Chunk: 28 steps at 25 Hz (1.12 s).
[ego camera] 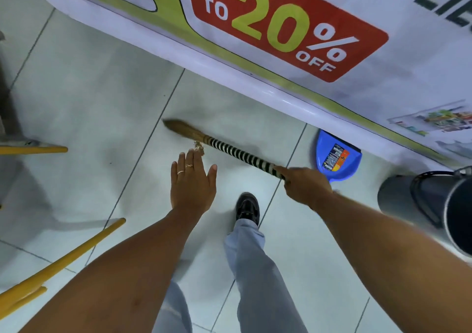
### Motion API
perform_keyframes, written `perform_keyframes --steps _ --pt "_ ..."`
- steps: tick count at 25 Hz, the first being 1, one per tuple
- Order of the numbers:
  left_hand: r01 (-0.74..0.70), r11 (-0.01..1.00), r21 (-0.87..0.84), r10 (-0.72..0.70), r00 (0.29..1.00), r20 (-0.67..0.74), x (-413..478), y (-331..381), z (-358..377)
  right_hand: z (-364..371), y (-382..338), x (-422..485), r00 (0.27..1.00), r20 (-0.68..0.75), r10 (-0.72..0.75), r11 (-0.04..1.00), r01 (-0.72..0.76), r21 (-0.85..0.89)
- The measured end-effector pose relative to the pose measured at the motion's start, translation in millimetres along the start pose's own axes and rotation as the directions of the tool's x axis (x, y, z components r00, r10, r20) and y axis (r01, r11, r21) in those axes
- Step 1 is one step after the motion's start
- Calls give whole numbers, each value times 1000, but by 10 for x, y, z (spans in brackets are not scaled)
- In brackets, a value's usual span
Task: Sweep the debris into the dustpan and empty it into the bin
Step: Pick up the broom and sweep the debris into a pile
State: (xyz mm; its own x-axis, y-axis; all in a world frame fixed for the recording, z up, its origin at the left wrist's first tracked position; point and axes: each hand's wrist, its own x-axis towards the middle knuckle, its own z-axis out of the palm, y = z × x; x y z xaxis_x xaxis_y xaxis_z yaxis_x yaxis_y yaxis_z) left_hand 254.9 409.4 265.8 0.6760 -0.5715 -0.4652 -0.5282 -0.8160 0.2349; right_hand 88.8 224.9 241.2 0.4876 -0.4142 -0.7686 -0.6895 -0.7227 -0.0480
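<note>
While the right hand (305, 188) grips the light, stiff broom (224, 147) by its striped handle, the left hand (192, 184) hovers open; loose debris (199, 147) lies mid-floor, the dustpan (335, 157) by the banner (281, 26).

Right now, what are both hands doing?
Left hand: open, fingers spread, holding nothing.
Right hand: closed around the black-and-white striped handle of the straw broom.

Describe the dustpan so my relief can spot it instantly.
Find the big banner reading "up to 20% off" along the floor edge. Below its lower right stretch, left of the grey bin, lies the dustpan. It is the only bright blue item, with a colourful label.
</note>
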Motion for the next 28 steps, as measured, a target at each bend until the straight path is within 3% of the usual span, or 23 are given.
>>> perform_keyframes --steps 3,8,12,14,16,19,23,25,28 --pt "-52 999 9 52 998 -18 -150 -328 -138 378 -351 -476 994 -54 96 970 -81 229" --pt "-151 987 58 152 988 -3 -369 -1305 -369 840 -1850 -657 993 -34 116 833 -78 547" --pt "-214 963 161 214 977 18 -269 -2279 -592 880 -3517 -385 989 135 55 506 -144 850" --pt "-227 950 215 229 973 15 -86 -2673 -693 809 -4123 -167 974 221 43 295 -223 929" --pt "-205 946 251 211 977 4 70 -2923 -772 756 -4442 -9 954 295 50 173 -299 939" --pt "-197 943 268 199 980 18 146 -3112 -775 876 -4547 -40 932 347 109 156 -361 920" --pt "-266 930 255 256 964 73 9 -3088 -686 1288 -4329 -573 920 338 196 405 -390 827" --pt "-282 931 230 271 959 80 -80 -3036 -635 1443 -4210 -844 904 352 244 357 -421 834" --pt "-322 928 185 309 946 97 -302 -2929 -555 1595 -4065 -1231 874 374 309 169 -438 883"
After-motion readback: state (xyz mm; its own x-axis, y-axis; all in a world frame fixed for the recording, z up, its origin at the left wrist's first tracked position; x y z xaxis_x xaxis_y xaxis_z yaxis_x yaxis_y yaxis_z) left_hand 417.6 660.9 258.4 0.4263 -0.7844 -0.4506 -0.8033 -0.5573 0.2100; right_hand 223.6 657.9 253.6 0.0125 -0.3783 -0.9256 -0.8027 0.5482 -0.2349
